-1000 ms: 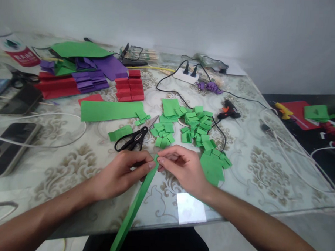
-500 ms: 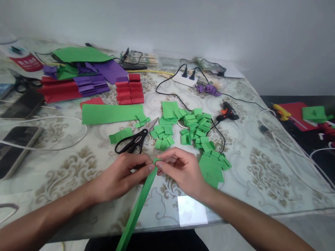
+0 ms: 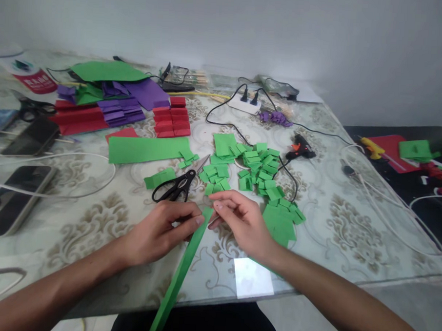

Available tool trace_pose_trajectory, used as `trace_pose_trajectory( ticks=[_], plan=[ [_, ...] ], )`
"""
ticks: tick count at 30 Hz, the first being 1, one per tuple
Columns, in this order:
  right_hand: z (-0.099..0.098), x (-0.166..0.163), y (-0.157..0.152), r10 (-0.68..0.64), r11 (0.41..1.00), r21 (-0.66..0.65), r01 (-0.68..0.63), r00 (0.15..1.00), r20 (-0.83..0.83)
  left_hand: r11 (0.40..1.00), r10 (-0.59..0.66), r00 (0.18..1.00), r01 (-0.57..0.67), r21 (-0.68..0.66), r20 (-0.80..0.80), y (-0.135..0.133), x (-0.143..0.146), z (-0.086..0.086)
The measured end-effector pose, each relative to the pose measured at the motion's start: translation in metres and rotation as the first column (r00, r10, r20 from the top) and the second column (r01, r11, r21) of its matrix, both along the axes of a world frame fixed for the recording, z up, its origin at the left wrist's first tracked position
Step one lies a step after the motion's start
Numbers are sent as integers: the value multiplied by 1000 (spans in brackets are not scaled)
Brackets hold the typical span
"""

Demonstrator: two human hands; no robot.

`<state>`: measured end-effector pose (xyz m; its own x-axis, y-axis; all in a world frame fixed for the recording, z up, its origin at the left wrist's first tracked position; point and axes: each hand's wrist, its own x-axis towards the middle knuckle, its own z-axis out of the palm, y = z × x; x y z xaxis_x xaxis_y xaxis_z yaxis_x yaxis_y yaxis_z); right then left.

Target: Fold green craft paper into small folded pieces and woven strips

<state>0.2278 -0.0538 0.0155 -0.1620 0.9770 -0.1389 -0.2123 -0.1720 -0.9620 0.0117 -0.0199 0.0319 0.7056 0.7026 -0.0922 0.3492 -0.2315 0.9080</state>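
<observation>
A long green paper strip [image 3: 181,271] runs from the table's near edge up to my hands. My left hand [image 3: 159,231] pinches the strip near its far end between thumb and fingers. My right hand [image 3: 240,222] sits just right of that end, its fingertips touching the strip's tip. Black scissors [image 3: 176,185] lie just beyond my left hand. Several small green paper squares [image 3: 257,167] are heaped beyond my right hand, and a larger green piece [image 3: 279,226] lies beside it.
A wide green sheet [image 3: 144,149] lies at centre left, with red [image 3: 170,119] and purple folded paper [image 3: 121,110] behind. A black glue gun [image 3: 300,148], a power strip [image 3: 244,104] and cables lie at the back right. Two phones [image 3: 10,195] sit at the left.
My right hand's fingers have loosened and lifted slightly from the strip's tip, which was folded over half a second ago. The left hand keeps its hold.
</observation>
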Motion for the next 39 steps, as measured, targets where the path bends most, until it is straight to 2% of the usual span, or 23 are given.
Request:
trace_pose_trajectory(
  ticks=[5,9,15,24,31,39],
  plan=[
    [-1,-1,-1,84,994,-59,-87,995,-56,999,34,999,-33,-25,5,1,0,-1],
    [-1,-2,-1,145,987,-68,-146,989,-20,999,27,1000,-26,-38,6,0,0,0],
    [1,0,1,137,989,-60,-136,990,12,997,15,999,-13,-71,30,0,0,-2],
    [4,-2,2,93,992,-82,-93,996,-10,999,11,1000,-11,-34,5,1,1,-3],
    [6,0,2,178,979,-109,-170,982,69,999,35,999,-35,9,-5,-1,-1,-3],
    [-1,-2,-1,292,948,-151,-279,954,70,989,103,991,-94,-111,80,3,1,-7]
  ],
)
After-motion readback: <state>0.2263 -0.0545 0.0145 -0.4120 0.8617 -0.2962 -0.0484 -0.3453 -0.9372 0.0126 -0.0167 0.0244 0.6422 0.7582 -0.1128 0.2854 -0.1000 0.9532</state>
